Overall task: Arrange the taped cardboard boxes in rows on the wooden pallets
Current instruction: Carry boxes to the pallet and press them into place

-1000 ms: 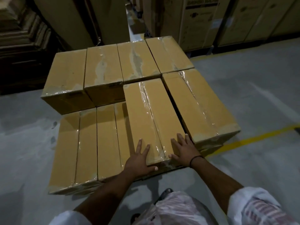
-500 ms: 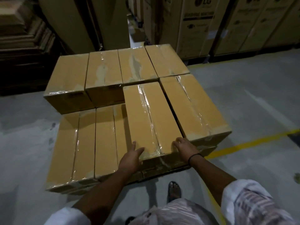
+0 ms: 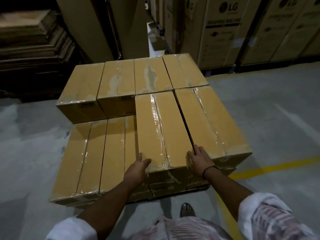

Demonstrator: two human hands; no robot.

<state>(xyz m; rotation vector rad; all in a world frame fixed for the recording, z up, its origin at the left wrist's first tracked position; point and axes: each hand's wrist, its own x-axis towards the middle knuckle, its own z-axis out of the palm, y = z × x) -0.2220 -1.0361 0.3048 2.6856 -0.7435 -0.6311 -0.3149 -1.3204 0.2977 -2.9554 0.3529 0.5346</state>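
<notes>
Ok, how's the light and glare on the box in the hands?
Head view: dim overall, stacked cardboard at far left nearly black; glare streaks down the top of the taped box; wide-angle bending towards the edges; left hand and right hand gripping it look reasonably sharp.

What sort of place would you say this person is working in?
Most likely a warehouse: tall washing-machine cartons stand behind, flattened cardboard is piled at the left, and a yellow line marks the concrete floor near the taped box that the left hand and right hand grip.
</notes>
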